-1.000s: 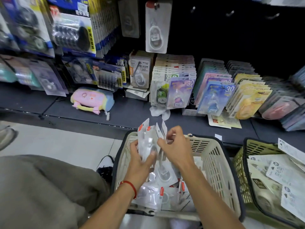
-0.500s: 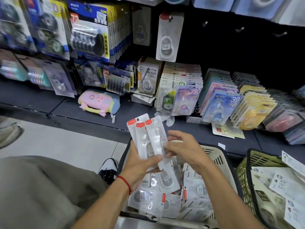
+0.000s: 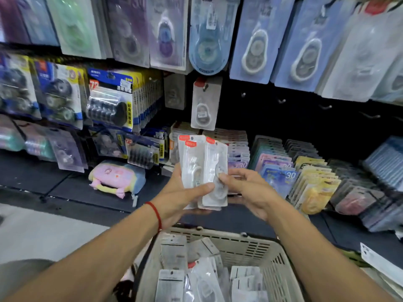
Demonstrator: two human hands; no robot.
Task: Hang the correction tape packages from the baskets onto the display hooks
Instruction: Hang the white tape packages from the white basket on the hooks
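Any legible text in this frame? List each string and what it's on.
"30": blue card on the shelf.
"30": purple card behind the held packs.
"72": red tag on the refill pack.
Orange labels on the held packs, basket packs: too blurred.

Held upright above basket: packages, between left hand and right hand. In basket: further packages. Behind hands: shelf carrying pouch at left. Above shelf: single hung package, bare hooks to its right
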